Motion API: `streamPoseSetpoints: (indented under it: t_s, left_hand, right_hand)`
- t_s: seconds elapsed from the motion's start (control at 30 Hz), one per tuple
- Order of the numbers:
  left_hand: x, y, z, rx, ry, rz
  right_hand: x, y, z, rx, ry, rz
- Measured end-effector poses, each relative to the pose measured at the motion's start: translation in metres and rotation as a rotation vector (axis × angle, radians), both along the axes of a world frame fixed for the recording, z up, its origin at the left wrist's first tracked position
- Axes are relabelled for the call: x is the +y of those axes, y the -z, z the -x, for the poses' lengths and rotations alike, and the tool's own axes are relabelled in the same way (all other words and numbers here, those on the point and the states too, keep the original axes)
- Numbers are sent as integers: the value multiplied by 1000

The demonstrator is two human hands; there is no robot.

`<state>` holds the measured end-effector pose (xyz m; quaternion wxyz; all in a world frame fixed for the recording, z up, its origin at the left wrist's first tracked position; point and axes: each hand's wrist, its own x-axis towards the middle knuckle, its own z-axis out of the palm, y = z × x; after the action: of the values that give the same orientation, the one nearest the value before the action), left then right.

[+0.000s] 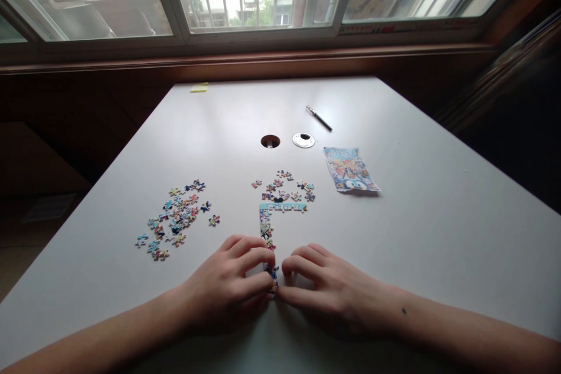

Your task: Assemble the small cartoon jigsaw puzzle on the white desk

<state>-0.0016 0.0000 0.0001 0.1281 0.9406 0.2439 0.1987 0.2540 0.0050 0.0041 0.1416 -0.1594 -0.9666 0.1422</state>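
Observation:
An L-shaped row of joined jigsaw pieces [265, 227] lies on the white table, with a light-blue top strip [284, 207] and a column running down toward me. My left hand [241, 272] grips the column's lower part from the left, its fingers curled and the thumb and index tips on the pieces. Just right of the column, my right hand [322, 280] has bent fingers, with a gap between thumb and index finger. Its thumb tip meets the column's bottom end; whether it holds a piece there cannot be made out. Loose jigsaw pieces [278, 184] lie above the top strip.
A bigger scatter of loose pieces [179, 213] is on the left. At the right lies a picture sheet [352, 168]. Farther back are a pen [319, 118], a round cover [303, 140], a cable hole [270, 141] and a yellow note [199, 87]. Windows stand behind the table [438, 198].

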Motion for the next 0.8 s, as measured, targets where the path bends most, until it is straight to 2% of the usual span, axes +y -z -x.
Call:
streamPoseSetpoints:
  t_s: [0.3,0.37,0.47,0.53,0.57,0.67,0.8]
  left_hand:
    - [0,-1,-2,-13,-10,1]
    - [0,-1,-2,-19,-9,13]
    - [0,-1,-1,-22,-7,23]
    - [0,-1,-1,-25,-1,20]
    - [0,-1,0,-26,2,20]
    - [0,0,0,-36,4,24]
    - [0,1,0,-44,8,25]
  right_hand:
    - [-3,1,1,51,17,43]
    - [2,-2,0,177,130,115]
    - [25,-8,-10,387,507,225]
    - [47,-7,-22,421,749,172]
    - [58,-4,-28,410,818,112]
    - [80,9,-42,311,859,-48]
    - [81,21,-44,221,823,-135]
